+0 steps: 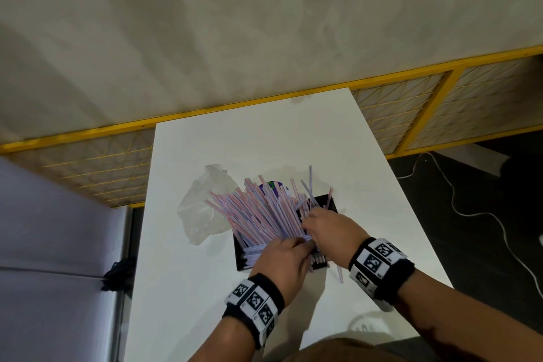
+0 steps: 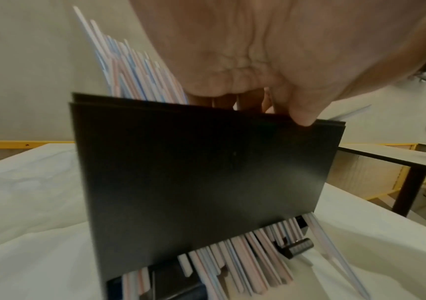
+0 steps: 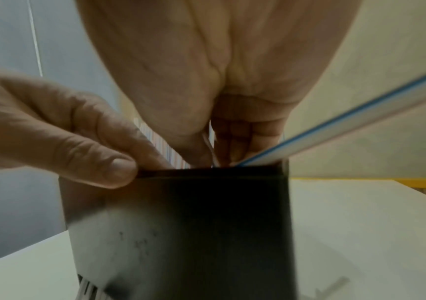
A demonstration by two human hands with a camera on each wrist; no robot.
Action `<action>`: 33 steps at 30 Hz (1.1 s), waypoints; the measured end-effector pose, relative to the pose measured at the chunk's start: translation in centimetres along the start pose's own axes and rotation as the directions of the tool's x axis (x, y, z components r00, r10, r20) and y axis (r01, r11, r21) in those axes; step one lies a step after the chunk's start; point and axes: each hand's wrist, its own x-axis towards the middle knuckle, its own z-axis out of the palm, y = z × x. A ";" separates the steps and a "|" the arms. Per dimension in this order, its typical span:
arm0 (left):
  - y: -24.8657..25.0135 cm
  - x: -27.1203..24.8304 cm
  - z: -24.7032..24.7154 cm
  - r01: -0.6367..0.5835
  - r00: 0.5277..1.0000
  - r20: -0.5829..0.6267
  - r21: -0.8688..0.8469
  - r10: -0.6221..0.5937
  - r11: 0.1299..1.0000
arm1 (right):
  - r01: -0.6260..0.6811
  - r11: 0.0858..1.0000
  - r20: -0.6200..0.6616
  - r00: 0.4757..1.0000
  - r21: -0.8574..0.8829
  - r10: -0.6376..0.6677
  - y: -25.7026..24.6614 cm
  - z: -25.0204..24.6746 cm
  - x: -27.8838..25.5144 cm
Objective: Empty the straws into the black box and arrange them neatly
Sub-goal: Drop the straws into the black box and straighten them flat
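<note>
Inside the black box most straws are already stood, splayed, being gathered by the left hand and right hand, fingers dipped among them; neatening remains.

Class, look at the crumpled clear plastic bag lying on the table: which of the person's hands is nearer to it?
Left. The left hand is at the black box's near edge, beside the plastic bag; the right hand is farther right.

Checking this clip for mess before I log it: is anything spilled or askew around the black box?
Yes. One striped straw lies loose on the white table just outside the black box. Inside, the bundle of pink-and-blue striped straws fans out unevenly, and ends poke from the slot at the box's base.
</note>
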 end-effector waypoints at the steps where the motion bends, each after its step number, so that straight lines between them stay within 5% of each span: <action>1: 0.0 0.2 0.2 0.006 1.000 0.007 0.014 -0.006 1.000 | -0.010 1.000 -0.002 1.000 0.011 0.010 0.1 -0.2 -0.1; 5: -0.6 0.5 0.0 0.031 0.999 0.031 0.067 -0.034 0.997 | -0.001 0.986 -0.149 0.989 0.169 0.026 0.5 -2.9 -1.5; 10: -1.2 -0.3 -0.2 0.060 0.998 -0.021 -0.035 -0.060 0.998 | 0.077 0.935 -0.415 0.906 0.347 0.079 1.1 -7.6 -4.3; 18: -2.2 -3.1 -1.7 0.153 0.954 -0.242 -0.114 -0.177 0.982 | 0.146 0.893 -0.463 0.883 0.426 0.077 1.8 -8.5 -8.6; 20: -2.4 -3.6 -1.9 0.174 0.940 -0.271 -0.136 -0.206 0.975 | 0.164 0.853 -0.430 0.899 0.495 0.077 1.8 -7.7 -8.7; 23: -2.5 -3.7 -2.0 0.173 0.941 -0.264 -0.161 -0.211 0.972 | 0.063 0.741 -0.209 0.972 0.668 0.105 1.8 -5.6 -7.2; 27: -2.7 -3.3 -1.7 0.150 0.975 -0.156 -0.077 -0.161 0.986 | 0.099 0.952 -0.155 0.986 0.291 -0.055 1.3 -2.6 -5.0; 33: -2.1 -2.6 -0.4 0.229 0.973 -0.038 -0.014 -0.230 0.973 | 0.175 0.976 0.085 0.979 0.131 -0.187 -1.4 0.2 -2.5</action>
